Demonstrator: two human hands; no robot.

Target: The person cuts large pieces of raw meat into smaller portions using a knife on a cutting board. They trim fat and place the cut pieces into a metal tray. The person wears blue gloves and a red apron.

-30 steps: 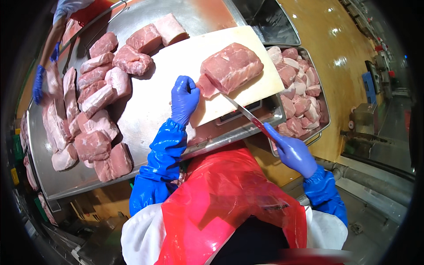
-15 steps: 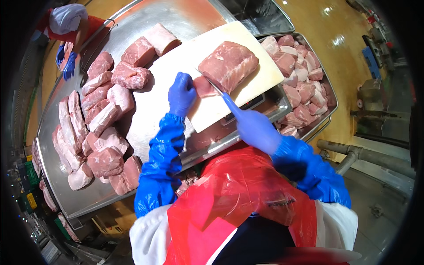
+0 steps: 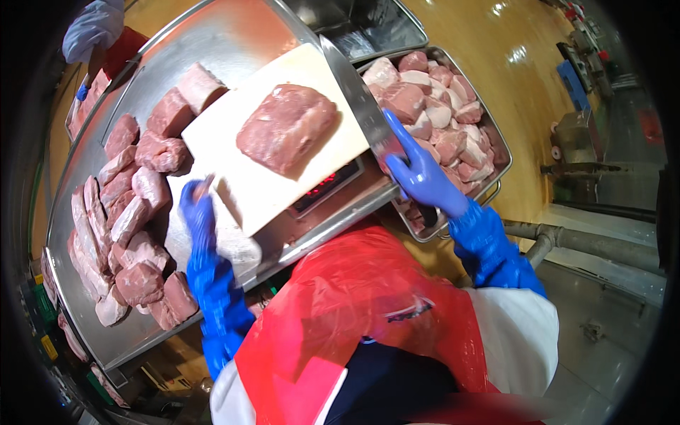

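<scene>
On the white cutting board (image 3: pixel 202 139) lies a large trimmed block of raw pink meat (image 3: pixel 287 127). My left hand (image 3: pixel 198 216), gloved in blue, is at the board's near left edge. Its fingers are closed and blurred, with a small pinkish bit at their tips that I cannot identify. My right hand (image 3: pixel 428 184), also blue-gloved, is over the table's right edge beside the meat tray. Its index finger and thumb are stretched apart near a smeared reddish shape (image 3: pixel 387 150). The other fingers are hidden, and a dark handle-like shape shows under the palm. No knife blade is visible.
A steel tray (image 3: pixel 507 152) of cut meat chunks stands right of the steel table (image 3: pixel 237 21). Several larger meat pieces (image 3: pixel 138 283) cover the table's left. A scale display (image 3: pixel 327 188) shows under the board. An empty-looking steel bin (image 3: pixel 375 28) stands behind. Another person (image 3: pixel 95 32) is far left.
My right hand has moved right, off the board toward the tray. My left hand has drawn back left and nearer me. The small cut piece beside the block is gone from the board.
</scene>
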